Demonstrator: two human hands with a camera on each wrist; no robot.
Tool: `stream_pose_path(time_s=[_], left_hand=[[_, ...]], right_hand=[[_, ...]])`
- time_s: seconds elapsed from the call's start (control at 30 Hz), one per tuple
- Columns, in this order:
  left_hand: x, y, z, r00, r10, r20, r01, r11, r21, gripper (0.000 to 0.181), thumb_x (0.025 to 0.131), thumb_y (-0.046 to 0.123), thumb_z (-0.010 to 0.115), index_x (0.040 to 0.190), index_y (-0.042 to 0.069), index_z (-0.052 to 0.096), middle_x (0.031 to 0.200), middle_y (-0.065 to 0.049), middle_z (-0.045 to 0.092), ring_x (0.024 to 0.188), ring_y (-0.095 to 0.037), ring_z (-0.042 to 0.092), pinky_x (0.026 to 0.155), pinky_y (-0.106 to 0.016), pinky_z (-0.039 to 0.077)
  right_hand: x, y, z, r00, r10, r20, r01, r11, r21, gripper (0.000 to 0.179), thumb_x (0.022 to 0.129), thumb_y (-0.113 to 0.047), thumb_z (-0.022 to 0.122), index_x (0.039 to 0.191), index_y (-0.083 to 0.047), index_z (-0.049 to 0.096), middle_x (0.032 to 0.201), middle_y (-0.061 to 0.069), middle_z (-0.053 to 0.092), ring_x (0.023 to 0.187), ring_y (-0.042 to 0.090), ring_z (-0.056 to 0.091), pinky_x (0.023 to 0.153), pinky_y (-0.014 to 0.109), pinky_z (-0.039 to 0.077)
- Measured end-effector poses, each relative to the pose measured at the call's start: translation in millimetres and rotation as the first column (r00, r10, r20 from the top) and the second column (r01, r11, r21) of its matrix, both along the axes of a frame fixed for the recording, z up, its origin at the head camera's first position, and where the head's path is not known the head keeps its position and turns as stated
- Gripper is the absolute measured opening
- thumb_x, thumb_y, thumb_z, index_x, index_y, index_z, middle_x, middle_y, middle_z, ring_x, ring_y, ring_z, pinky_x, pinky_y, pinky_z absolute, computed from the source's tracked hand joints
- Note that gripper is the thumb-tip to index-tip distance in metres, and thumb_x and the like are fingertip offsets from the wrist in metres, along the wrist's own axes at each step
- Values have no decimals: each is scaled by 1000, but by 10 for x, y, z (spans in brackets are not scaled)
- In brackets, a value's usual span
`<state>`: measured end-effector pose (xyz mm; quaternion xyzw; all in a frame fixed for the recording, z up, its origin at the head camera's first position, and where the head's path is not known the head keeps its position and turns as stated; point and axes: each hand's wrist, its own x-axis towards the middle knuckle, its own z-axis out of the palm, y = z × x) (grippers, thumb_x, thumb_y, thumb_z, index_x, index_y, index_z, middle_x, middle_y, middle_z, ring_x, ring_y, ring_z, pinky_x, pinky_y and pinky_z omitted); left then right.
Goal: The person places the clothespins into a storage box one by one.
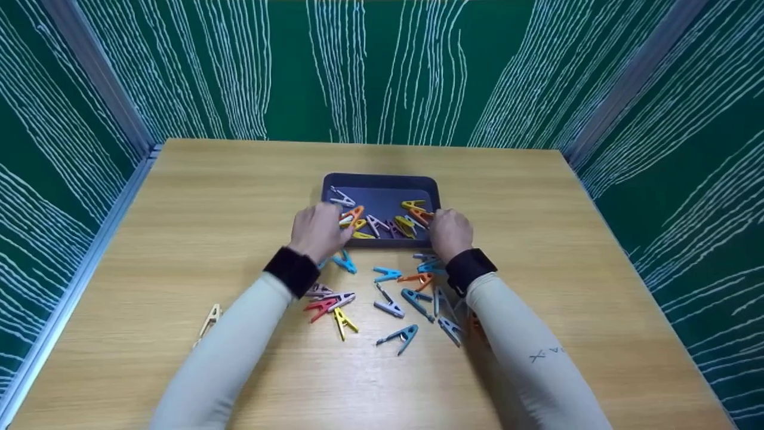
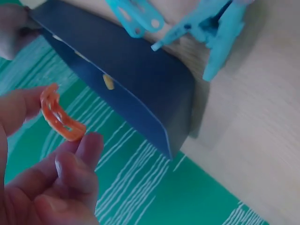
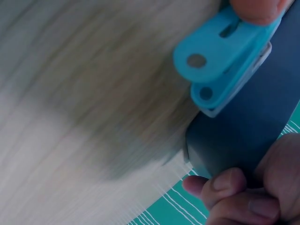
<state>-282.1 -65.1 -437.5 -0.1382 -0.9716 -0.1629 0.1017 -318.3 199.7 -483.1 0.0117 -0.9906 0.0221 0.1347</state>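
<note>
My left hand (image 1: 319,228) pinches an orange clothespin (image 2: 61,115) between thumb and fingers, at the front left of a dark tray (image 1: 382,243). At the tray's right side, my right hand (image 1: 452,232) grips the wall, its fingers (image 3: 225,180) curled at the corner. A blue clothespin (image 3: 211,61) lies close in front of that wall in the right wrist view, with a fingertip overlapping it. Inside the tray are several clothespins: a white one (image 1: 341,198) at the back left, a yellow one (image 1: 413,205) and an orange one (image 1: 422,216) near my right hand.
Several clothespins lie scattered on the wooden table (image 1: 250,179) in front of the tray, among them a red one (image 1: 321,307), a yellow one (image 1: 344,323) and a teal one (image 1: 401,338). A cream clothespin (image 1: 210,319) lies beside my left forearm. Green patterned panels (image 1: 394,71) surround the table.
</note>
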Motion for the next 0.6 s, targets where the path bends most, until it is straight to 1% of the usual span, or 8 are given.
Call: stream_pose_path(time_s=[0.1,0.23,0.33,0.4,0.5,0.6], left_hand=[[-156,73,-17,999,30,11,-29,999,-40,35,81,44,69,76,10,61,66,0,55,54,-16,51,47,-31,41],[-302,160,-41,998,54,26,-51,994,-100,36,82,45,68,80,8,63,70,-2,55,56,-17,52,48,-31,40],[-375,210,-62,997,66,30,-61,988,-139,38,82,45,67,80,8,63,72,-3,55,58,-18,52,49,-32,40],[-412,235,-75,997,71,35,-65,987,-150,38,82,45,67,82,7,63,74,-4,54,60,-19,52,49,-32,40],[-460,259,-103,996,83,44,-76,987,-145,37,83,44,67,84,7,63,76,-5,53,61,-20,52,51,-34,42],[-484,262,-153,995,94,25,-90,987,-130,41,81,47,68,85,6,65,79,-6,55,63,-22,54,53,-36,44]], right_hand=[[-1,-13,-1,1000,-5,12,5,1000,0,19,91,-11,55,86,3,67,74,18,65,63,31,63,53,43,51],[3,-25,5,1000,-4,17,4,1000,-5,19,90,-11,54,86,3,67,76,18,65,64,32,63,55,44,52],[13,-26,10,1000,-2,21,3,1000,-13,18,90,-11,55,85,3,66,76,19,64,65,34,63,56,45,52],[20,-22,13,1000,-2,27,2,1000,-18,18,89,-12,56,85,3,65,77,20,64,66,34,63,56,46,52],[25,-10,13,999,-3,33,4,1000,-20,18,89,-13,56,85,3,64,78,20,64,67,35,63,57,46,52],[27,7,9,999,-5,35,6,1000,-25,18,89,-13,57,85,3,64,77,20,64,67,35,63,57,46,52]])
